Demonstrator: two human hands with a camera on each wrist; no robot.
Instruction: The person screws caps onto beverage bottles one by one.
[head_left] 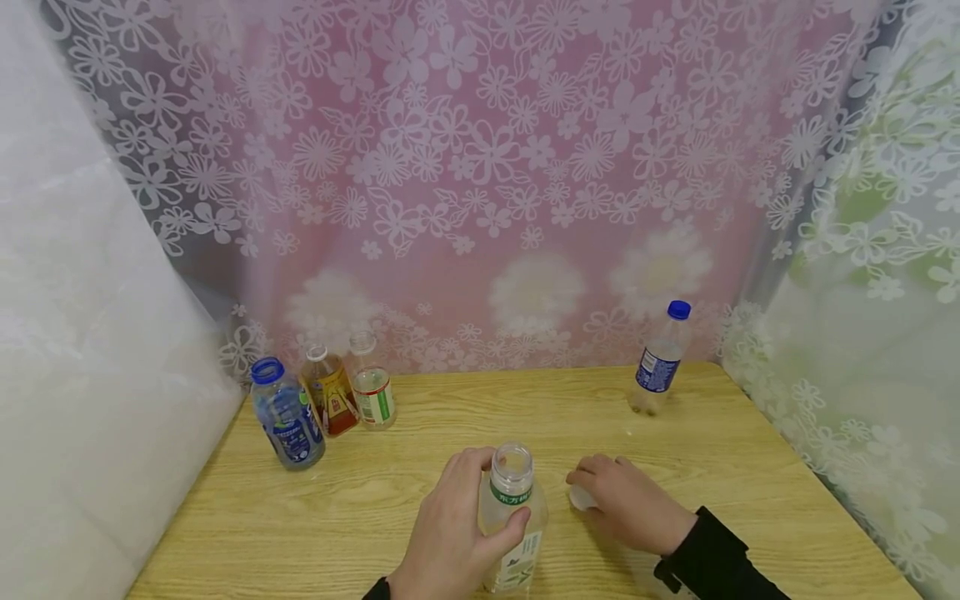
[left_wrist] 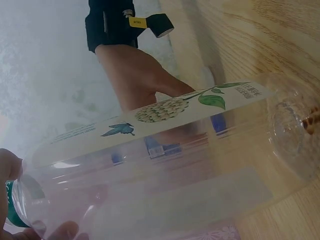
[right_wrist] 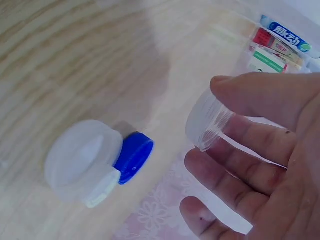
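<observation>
My left hand [head_left: 453,521] grips a clear plastic bottle [head_left: 517,550] around its shoulder. The bottle stands upright and uncapped on the table, with a green neck band and a pale label showing a flower and a blue bird [left_wrist: 165,110]. To its right, my right hand [head_left: 626,500] pinches a translucent bottle cap [right_wrist: 207,120] between thumb and fingers, a little apart from the bottle. Near that hand on the table lie a larger translucent round cap [right_wrist: 80,155], a blue cap [right_wrist: 136,157] and a small white cap [right_wrist: 102,190], touching or nearly so.
At the back left stand three uncapped bottles: one with a blue rim [head_left: 288,417], one with a yellow and red label [head_left: 330,392] and a clear one [head_left: 372,392]. A blue-capped bottle [head_left: 660,362] stands at the back right. Floral curtain [head_left: 480,167] hangs behind the wooden table [head_left: 360,517].
</observation>
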